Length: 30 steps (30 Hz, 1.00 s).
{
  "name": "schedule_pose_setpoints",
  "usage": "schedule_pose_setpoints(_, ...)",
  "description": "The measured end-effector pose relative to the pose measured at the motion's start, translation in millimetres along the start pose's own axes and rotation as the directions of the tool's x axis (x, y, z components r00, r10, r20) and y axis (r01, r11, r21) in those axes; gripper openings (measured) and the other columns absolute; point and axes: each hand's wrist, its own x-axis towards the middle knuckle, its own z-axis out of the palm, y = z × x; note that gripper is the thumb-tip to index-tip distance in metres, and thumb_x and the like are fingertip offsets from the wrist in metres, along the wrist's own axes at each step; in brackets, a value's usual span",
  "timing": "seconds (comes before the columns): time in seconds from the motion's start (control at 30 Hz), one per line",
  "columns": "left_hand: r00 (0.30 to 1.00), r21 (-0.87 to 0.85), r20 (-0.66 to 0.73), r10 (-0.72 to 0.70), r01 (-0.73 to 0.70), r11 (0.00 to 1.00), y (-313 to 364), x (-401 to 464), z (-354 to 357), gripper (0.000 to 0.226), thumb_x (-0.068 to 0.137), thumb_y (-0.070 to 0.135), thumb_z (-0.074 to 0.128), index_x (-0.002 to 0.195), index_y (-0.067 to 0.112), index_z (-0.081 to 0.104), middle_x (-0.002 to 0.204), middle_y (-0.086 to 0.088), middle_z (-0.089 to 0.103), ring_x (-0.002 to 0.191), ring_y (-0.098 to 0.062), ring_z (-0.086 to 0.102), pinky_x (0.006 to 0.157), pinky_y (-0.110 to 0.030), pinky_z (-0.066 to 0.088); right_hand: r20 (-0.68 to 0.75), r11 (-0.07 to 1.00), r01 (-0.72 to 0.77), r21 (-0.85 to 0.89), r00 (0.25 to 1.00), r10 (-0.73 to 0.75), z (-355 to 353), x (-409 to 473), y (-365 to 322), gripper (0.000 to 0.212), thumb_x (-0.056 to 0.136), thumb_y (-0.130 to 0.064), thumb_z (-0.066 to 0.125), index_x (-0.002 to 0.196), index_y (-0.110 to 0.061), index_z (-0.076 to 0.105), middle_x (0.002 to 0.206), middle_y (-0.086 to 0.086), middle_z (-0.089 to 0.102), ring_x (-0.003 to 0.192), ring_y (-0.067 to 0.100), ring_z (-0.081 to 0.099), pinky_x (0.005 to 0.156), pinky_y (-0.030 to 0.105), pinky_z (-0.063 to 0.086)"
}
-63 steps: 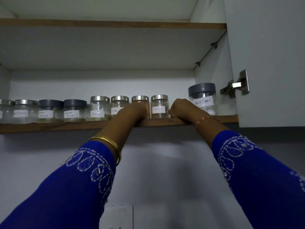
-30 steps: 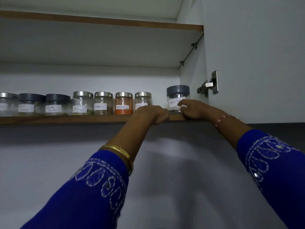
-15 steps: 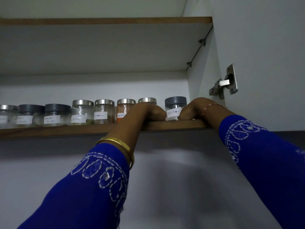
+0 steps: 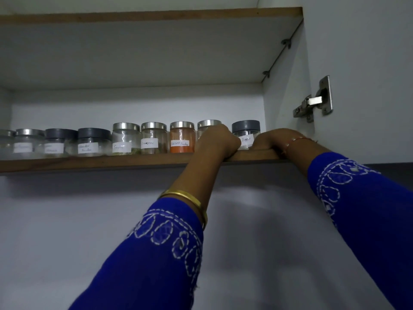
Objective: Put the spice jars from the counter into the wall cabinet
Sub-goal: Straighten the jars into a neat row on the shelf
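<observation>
Spice jars of clear glass, the last a grey-lidded "Pepper" jar (image 4: 245, 136), stand in a row on the brown wooden cabinet shelf (image 4: 89, 162).
Rigid, smooth and breakable, that jar looks best gripped round its body; left hand (image 4: 218, 143) and right hand (image 4: 271, 139) flank it with curled fingers, whether grasping it I cannot tell; the steel-lidded jar (image 4: 206, 126) left of it is half hidden.

A row of spice jars (image 4: 125, 139) is filling the cabinet shelf (image 4: 89, 161) from the left edge to the grey-lidded pepper jar (image 4: 245, 133), leaving open air above the lids; a narrow gap, apparently, is remaining beside the cabinet side wall (image 4: 286, 90).
</observation>
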Motion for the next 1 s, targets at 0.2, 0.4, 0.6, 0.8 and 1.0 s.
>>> schedule_pose_setpoints(0.2, 0.996, 0.208, -0.070, 0.059, -0.043, 0.977, -1, -27, -2, 0.035, 0.096, 0.021, 0.034, 0.114, 0.004, 0.058, 0.122, -0.017, 0.058, 0.112, -0.033, 0.055, 0.088, -0.037, 0.043, -0.116, 0.997, 0.083, 0.007, 0.990, -0.082, 4, -36, -8, 0.031, 0.093, -0.021, 0.049, 0.119, -0.005, 0.056, 0.121, 0.015, 0.059, 0.093, 0.023, 0.050, 0.076, 0.027, 0.035)
schedule_pose_setpoints(0.4, 0.944, 0.386, -0.102, 0.313, -0.252, 0.887, -22, -60, -5, 0.038, 0.099, 0.027, 0.027, 0.109, 0.007, 0.057, 0.112, -0.015, 0.063, 0.102, -0.031, 0.056, 0.085, -0.037, 0.038, -0.437, 0.976, 0.085, -0.201, 0.884, -0.167, 31, -73, -3, 0.052, 0.100, -0.037, 0.023, 0.118, -0.001, 0.056, 0.122, 0.022, 0.059, 0.110, 0.036, 0.055, 0.091, 0.039, 0.041)
schedule_pose_setpoints(0.6, 0.934, 0.448, 0.062, 0.352, -0.341, 0.826, -47, -94, -19, 0.053, 0.096, 0.024, 0.034, 0.145, 0.008, 0.020, 0.150, -0.014, 0.029, 0.139, -0.031, 0.026, 0.116, -0.045, 0.017, -0.522, 0.938, 0.136, -0.319, 0.801, -0.294, 51, -104, -10, 0.037, 0.098, -0.027, 0.037, 0.113, -0.004, 0.062, 0.114, 0.020, 0.064, 0.103, 0.038, 0.058, 0.091, 0.040, 0.041)
schedule_pose_setpoints(0.8, 0.941, 0.445, 0.227, 0.251, -0.329, 0.833, -73, -128, -59, 0.054, 0.099, 0.021, 0.028, 0.147, 0.006, 0.011, 0.158, -0.013, 0.009, 0.146, -0.029, 0.009, 0.120, -0.045, 0.005, -0.359, 0.914, 0.190, -0.359, 0.875, -0.323, 49, -131, -44, 0.029, 0.096, -0.019, 0.040, 0.111, -0.001, 0.058, 0.115, 0.022, 0.060, 0.102, 0.036, 0.056, 0.078, 0.032, 0.041)
schedule_pose_setpoints(1.0, 0.961, 0.345, 0.168, 0.222, -0.268, 0.899, -127, -154, -120, 0.039, 0.095, 0.013, 0.035, 0.131, 0.003, 0.042, 0.143, -0.017, 0.039, 0.132, -0.031, 0.036, 0.113, -0.042, 0.024, -0.434, 0.829, 0.249, -0.501, 0.756, -0.489, 64, -169, -108, 0.037, 0.094, -0.015, 0.045, 0.127, 0.002, 0.050, 0.131, 0.025, 0.048, 0.120, 0.037, 0.047, 0.094, 0.041, 0.044)
